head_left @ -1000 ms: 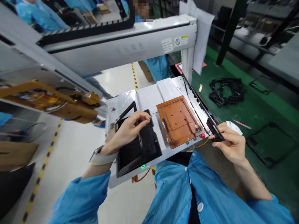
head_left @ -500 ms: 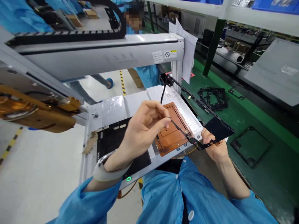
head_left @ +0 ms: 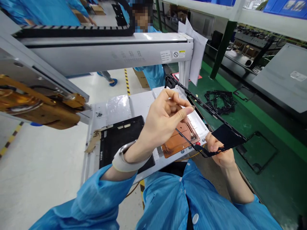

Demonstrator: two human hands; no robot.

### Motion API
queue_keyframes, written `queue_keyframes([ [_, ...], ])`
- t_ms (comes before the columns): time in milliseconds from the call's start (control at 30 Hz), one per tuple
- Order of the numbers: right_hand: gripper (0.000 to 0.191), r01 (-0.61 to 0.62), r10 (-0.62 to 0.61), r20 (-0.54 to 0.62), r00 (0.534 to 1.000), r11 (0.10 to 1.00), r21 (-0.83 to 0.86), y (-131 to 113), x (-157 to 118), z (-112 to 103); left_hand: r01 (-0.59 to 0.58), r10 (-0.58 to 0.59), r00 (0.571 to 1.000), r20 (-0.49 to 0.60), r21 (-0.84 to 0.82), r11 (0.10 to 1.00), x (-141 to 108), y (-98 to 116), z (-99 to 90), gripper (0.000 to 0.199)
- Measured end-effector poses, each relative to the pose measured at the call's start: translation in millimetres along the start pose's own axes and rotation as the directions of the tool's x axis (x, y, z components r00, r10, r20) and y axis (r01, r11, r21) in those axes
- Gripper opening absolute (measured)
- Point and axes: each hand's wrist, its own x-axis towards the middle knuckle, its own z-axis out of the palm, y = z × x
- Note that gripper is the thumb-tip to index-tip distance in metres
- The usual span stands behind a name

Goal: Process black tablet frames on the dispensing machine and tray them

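Observation:
My right hand (head_left: 220, 151) grips a thin black plastic frame (head_left: 206, 107) by its near corner, beside a solid dark panel. The frame is held tilted above the right side of the machine bed. My left hand (head_left: 168, 116) is raised inside the frame's outline, thumb and index finger pinched together. Something tiny and dark shows at those fingertips, too small to name. Below it lies a copper-coloured fixture plate (head_left: 176, 143), partly covered by the hand. A black fixture plate (head_left: 122, 134) sits to the left, partly behind my left forearm.
The machine's grey crossbeam (head_left: 107, 56) spans above the bed, with a brass-coloured head (head_left: 40, 108) at left. On the green bench, stacked black frames (head_left: 219, 101) and a single frame (head_left: 260, 153) lie at right. A person in blue (head_left: 153, 76) is beyond the beam.
My left hand has moved right and slightly up, away from the near strip of the frame, fingers still pinched. My right hand keeps its grip, with the frame shifted slightly right.

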Motion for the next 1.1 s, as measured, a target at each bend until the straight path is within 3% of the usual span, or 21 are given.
queue_keyframes([
  [200, 0.033, 0.033, -0.036, 0.075, 0.997, 0.999, 0.043, -3, 0, -5, -0.052, 0.061, 0.996, -0.07, 0.12, 0.991, 1, 6, -9.1, 0.047],
  [400, 0.051, -0.045, 0.052, 0.073, 0.996, 0.995, -0.085, -5, 0, -18, -0.024, 0.039, 0.995, -0.087, 0.17, 0.985, -4, 21, -14.5, 0.052],
  [700, 0.076, -0.07, 0.091, 0.084, 0.992, 0.971, -0.229, -5, 8, -28, 0.021, -0.012, 0.998, -0.059, 0.145, 0.989, -5, 37, -18.9, 0.049],
  [900, 0.067, -0.037, 0.056, 0.094, 0.994, 0.981, -0.191, -3, 5, -34, 0.063, -0.045, 0.994, -0.099, 0.187, 0.98, -5, 43, -15.6, 0.042],
  [1100, 0.071, -0.045, 0.073, 0.111, 0.991, 0.971, -0.236, -2, 4, -39, 0.061, -0.04, 0.993, -0.109, 0.193, 0.979, -5, 49, -14.0, 0.045],
])
